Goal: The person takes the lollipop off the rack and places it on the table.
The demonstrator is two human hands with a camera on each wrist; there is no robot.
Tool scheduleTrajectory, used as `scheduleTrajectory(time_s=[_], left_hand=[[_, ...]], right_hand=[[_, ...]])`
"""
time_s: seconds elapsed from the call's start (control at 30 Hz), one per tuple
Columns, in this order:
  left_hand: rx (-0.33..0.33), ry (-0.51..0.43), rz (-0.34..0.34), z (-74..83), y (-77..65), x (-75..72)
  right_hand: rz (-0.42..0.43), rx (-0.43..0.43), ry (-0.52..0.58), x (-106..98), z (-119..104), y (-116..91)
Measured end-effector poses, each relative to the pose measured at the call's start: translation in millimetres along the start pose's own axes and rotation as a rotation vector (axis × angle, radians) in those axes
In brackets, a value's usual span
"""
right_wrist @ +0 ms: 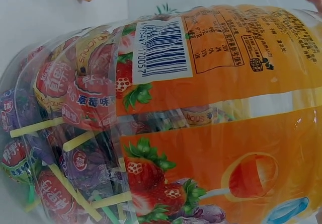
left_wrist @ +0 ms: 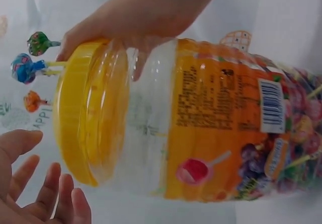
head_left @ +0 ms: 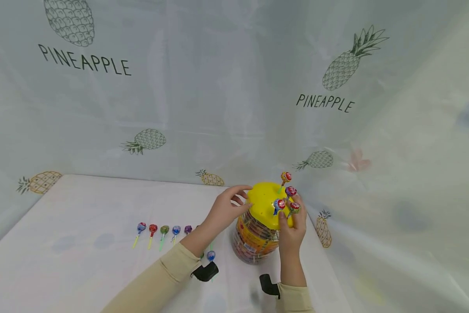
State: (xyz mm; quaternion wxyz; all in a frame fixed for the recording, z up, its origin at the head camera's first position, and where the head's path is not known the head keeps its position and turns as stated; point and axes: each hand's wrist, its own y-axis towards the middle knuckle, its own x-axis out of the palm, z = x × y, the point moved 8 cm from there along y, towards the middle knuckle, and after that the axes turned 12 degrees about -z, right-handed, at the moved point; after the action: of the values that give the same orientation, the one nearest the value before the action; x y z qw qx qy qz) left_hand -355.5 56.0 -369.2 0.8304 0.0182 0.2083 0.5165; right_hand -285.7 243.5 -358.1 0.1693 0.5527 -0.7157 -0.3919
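Note:
A clear plastic candy jar with an orange label stands upright on the table, full of wrapped lollipops low down. Its yellow lid carries several lollipops standing stick-down: an orange one, a purple one, a blue one and a green one. My right hand grips the lid's right side, close to these lollipops. Beside the lid's left edge is my left hand, fingers apart and loosely bent; in the left wrist view these fingers hold nothing.
Left of the jar, several lollipops lie in a row on the white table. A blue lollipop lies nearer, partly behind the left forearm. A pineapple-print sheet hangs behind and at the right.

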Motion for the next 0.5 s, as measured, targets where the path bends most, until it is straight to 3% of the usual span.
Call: scheduleTrajectory(time_s=[0.23,0.5], left_hand=[[0.036,0.067,0.004,20.1,25.2,10.9],[0.039,0.101,-0.044,29.7,52.2,22.4]], right_hand=[[-0.027,-0.001,-0.008,1,-2,1],[-0.026,0.029,-0.025,-1,-1,1]])
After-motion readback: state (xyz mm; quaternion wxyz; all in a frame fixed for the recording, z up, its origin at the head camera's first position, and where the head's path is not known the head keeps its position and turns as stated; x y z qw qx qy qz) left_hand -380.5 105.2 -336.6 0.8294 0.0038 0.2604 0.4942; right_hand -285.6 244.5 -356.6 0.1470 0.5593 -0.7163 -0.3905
